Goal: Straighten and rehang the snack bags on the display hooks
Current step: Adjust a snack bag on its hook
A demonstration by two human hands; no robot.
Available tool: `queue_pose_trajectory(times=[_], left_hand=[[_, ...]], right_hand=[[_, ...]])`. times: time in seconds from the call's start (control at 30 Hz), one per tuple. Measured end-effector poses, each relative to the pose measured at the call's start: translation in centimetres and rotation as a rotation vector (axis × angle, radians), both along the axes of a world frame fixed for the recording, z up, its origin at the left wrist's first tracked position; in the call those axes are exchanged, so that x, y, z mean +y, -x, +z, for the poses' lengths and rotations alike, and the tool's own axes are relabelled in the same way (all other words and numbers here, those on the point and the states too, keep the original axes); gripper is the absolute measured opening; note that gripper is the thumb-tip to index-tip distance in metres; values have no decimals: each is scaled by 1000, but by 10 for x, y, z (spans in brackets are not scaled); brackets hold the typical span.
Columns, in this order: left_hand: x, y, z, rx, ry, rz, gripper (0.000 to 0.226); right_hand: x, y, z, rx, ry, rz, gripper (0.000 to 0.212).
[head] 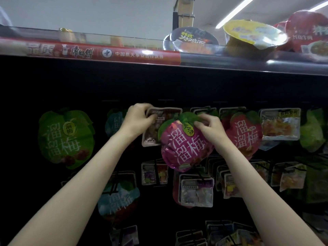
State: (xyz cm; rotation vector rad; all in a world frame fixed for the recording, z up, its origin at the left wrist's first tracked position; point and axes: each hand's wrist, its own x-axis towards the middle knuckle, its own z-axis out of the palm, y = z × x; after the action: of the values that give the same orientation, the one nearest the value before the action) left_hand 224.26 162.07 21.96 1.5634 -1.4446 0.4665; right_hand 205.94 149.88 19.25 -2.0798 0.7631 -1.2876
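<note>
Dark hook rack [124, 89] is running under a shelf strip [92, 53] reading 康师傅. Magenta bag [184, 146], printed 溜溜梅, is hanging mid-rack; right hand [207, 128] is pinching its green top. Left hand [140, 118] is gripping a clear pouch [154, 137] behind.

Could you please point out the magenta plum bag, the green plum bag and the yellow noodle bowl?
magenta plum bag [184, 146]: head view, middle of its printed front.
green plum bag [63, 139]: head view, centre of its front.
yellow noodle bowl [248, 41]: head view, its ribbed side wall below the lid.
</note>
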Motion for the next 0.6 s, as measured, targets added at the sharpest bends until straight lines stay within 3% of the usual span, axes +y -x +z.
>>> queue_pose_trajectory(times=[0.13, 0.23, 0.33, 0.47, 0.6], left_hand=[[29, -1, 22, -61, -248, -122, 18], [49, -10, 11, -142, -438, 6, 12], [65, -24, -8, -180, -584, 114, 3], [77, -36, -15, -77, -590, 157, 3], [81, -37, -8, -103, -559, 196, 3]], right_hand=[[-6, 4, -3, -146, -99, 84, 22], [-8, 0, -8, -81, -43, 88, 16], [-1, -7, -11, -93, 96, 110, 25], [8, -25, -11, -229, 274, 96, 31], [9, -50, -10, -193, 389, -43, 39]])
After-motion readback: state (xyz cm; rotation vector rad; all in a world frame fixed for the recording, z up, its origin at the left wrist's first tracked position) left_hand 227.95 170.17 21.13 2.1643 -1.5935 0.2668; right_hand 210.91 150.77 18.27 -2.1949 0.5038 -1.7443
